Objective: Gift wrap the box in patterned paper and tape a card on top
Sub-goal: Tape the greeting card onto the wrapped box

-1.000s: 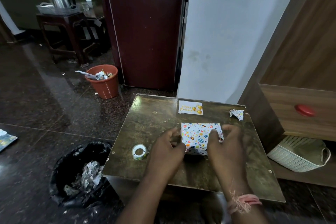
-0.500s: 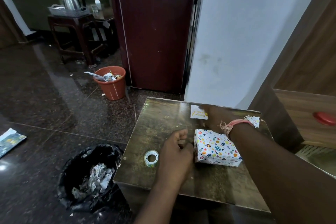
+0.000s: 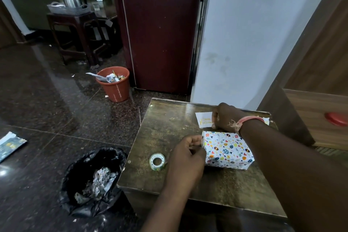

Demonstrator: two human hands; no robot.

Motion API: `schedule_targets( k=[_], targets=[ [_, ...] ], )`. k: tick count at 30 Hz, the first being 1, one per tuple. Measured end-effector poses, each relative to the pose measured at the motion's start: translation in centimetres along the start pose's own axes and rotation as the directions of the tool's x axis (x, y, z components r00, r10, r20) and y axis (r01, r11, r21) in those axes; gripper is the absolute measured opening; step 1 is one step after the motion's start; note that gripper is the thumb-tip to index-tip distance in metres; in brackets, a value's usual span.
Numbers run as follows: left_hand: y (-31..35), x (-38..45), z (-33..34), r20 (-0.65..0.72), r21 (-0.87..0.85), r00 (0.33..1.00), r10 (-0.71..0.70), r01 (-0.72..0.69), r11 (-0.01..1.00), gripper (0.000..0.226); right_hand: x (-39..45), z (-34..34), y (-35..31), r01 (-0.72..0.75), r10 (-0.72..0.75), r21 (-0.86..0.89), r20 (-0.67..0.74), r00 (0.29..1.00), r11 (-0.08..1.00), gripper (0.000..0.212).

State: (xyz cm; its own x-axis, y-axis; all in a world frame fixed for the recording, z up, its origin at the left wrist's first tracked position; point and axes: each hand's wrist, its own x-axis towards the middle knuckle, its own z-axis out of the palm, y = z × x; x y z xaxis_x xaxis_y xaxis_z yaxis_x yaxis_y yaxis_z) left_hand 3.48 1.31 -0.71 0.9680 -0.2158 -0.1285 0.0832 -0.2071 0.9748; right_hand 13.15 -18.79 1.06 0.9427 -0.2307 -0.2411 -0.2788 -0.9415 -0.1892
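Note:
The box (image 3: 227, 149), wrapped in white paper with coloured egg and heart prints, lies on the small wooden table (image 3: 165, 130). My left hand (image 3: 188, 158) has its fingers curled against the box's left end. Reaching across the box, my right hand (image 3: 226, 117) lies on the white greeting card (image 3: 203, 121) at the table's far edge, fingers curled over the card's right part. A roll of clear tape (image 3: 157, 161) lies flat to the left of my left hand.
A scrap of patterned paper (image 3: 266, 119) lies at the table's far right corner. A black bin bag (image 3: 92, 179) with crumpled paper stands left of the table, an orange bucket (image 3: 114, 83) farther back. A wooden cabinet (image 3: 318, 118) is on the right.
My right hand left the box and reached over it to the card at the far edge. My left hand stayed at the box's left end. The camera view shifted left.

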Motion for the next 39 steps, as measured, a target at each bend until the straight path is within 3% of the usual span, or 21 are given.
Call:
schedule_targets(
  k=[4, 7, 10, 13, 18, 24, 28, 34, 37, 39],
  targets=[
    [-0.2, 0.0, 0.5, 0.008, 0.03, 1.0, 0.0, 0.0, 1.0, 0.029, 0.1, 0.3, 0.7, -0.009, 0.01, -0.027, 0.022, 1.0, 1.0, 0.062],
    [-0.4, 0.2, 0.5, -0.005, 0.014, 1.0, 0.003, -0.003, 1.0, 0.027, 0.2, 0.3, 1.6, -0.066, 0.069, -0.038, 0.068, 0.995, 0.997, 0.071],
    [-0.6, 0.4, 0.5, -0.005, 0.013, 1.0, 0.001, -0.001, 1.0, 0.026, 0.0, -0.2, 1.8, -0.106, 0.107, -0.016, 0.096, 0.99, 0.994, 0.07],
    [-0.7, 0.5, 0.5, -0.004, 0.025, 1.0, 0.005, -0.005, 1.0, 0.026, -0.2, -0.5, 1.5, -0.088, 0.09, -0.022, 0.11, 0.99, 0.996, 0.055],
    [-0.7, 0.4, 0.7, -0.011, 0.024, 1.0, 0.015, -0.014, 1.0, 0.025, -0.3, -0.3, 1.7, -0.109, 0.1, 0.085, 0.103, 0.99, 0.99, 0.072],
    [-0.7, 0.5, 0.7, -0.02, 0.014, 1.0, 0.015, -0.014, 1.0, 0.024, -0.5, -0.5, 1.8, -0.082, 0.077, 0.033, 0.127, 0.989, 0.996, 0.066],
    [-0.8, 0.5, 0.8, -0.029, 0.016, 1.0, 0.011, -0.01, 1.0, 0.024, -0.8, -0.9, 1.9, -0.113, 0.095, 0.074, 0.218, 0.971, 0.991, 0.058],
    [-1.0, 0.9, 1.0, -0.041, 0.001, 0.999, 0.013, -0.013, 1.0, 0.024, -0.8, -0.7, 1.4, -0.085, 0.051, 0.327, 0.111, 0.993, 0.941, 0.048],
    [-1.0, 0.8, 0.9, -0.032, -0.045, 0.999, 0.019, -0.02, 0.999, 0.025, -1.2, -1.5, 1.4, 0.037, 0.015, 0.436, -0.115, 0.993, 0.899, 0.041],
    [-0.9, 0.9, 0.8, -0.046, -0.082, 0.999, 0.03, -0.034, 0.996, 0.025, -2.3, -2.8, 1.6, 0.127, 0.047, 0.633, -0.25, 0.967, 0.764, 0.032]
  ],
)
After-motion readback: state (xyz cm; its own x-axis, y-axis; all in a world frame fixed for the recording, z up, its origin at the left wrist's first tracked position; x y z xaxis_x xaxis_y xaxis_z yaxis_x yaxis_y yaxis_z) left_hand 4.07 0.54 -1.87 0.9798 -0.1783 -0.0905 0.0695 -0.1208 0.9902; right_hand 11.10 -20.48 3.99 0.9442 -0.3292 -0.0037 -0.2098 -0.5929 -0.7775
